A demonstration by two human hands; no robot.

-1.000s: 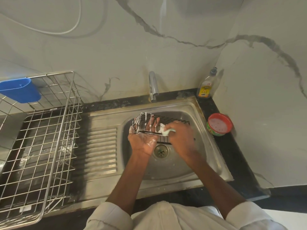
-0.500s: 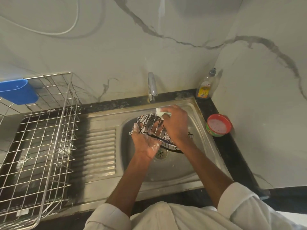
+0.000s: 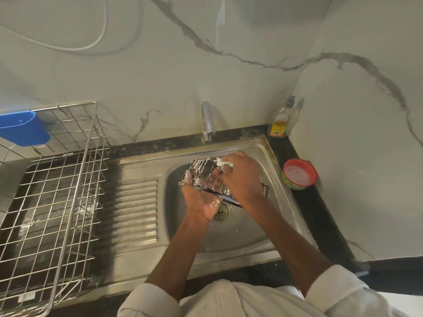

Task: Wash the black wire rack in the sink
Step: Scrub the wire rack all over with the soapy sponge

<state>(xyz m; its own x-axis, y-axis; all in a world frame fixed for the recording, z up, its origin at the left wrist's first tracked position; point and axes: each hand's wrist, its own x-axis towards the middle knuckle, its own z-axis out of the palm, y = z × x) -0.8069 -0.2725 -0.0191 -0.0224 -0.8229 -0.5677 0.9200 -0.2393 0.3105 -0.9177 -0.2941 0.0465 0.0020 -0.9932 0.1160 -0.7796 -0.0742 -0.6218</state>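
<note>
Over the stainless steel sink [image 3: 263, 239] set in the black stone desk [image 3: 320, 216], beside a large silver wire drying basket [image 3: 57, 202], you hold the soapy black wire rack [image 3: 206, 177] above the drain: your left hand [image 3: 201, 200] grips its near edge from beneath while your right hand [image 3: 242, 177] pinches a small pale scrubbing cloth [image 3: 223, 163] against its far corner.

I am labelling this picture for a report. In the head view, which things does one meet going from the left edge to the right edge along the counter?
Blue plastic holder → steel wire dish basket → ribbed drainboard → left hand → dish soap bottle → red-rimmed tub.
</note>
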